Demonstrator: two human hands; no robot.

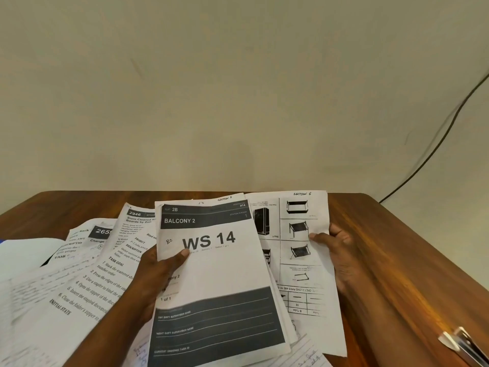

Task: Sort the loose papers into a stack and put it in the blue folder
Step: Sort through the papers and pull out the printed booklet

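My left hand grips a small bundle of sheets by its left edge, thumb on the top page printed "WS 14". My right hand pinches the right edge of a sheet with shelf drawings marked "SECTION 6", which sits behind the bundle. More loose papers lie fanned over the left of the wooden table. A sliver of the blue folder peeks out at the far left edge under a white sheet.
A metal stapler or clip lies at the table's front right corner. A black cable runs down the wall at the right. The wall stands right behind the table's far edge.
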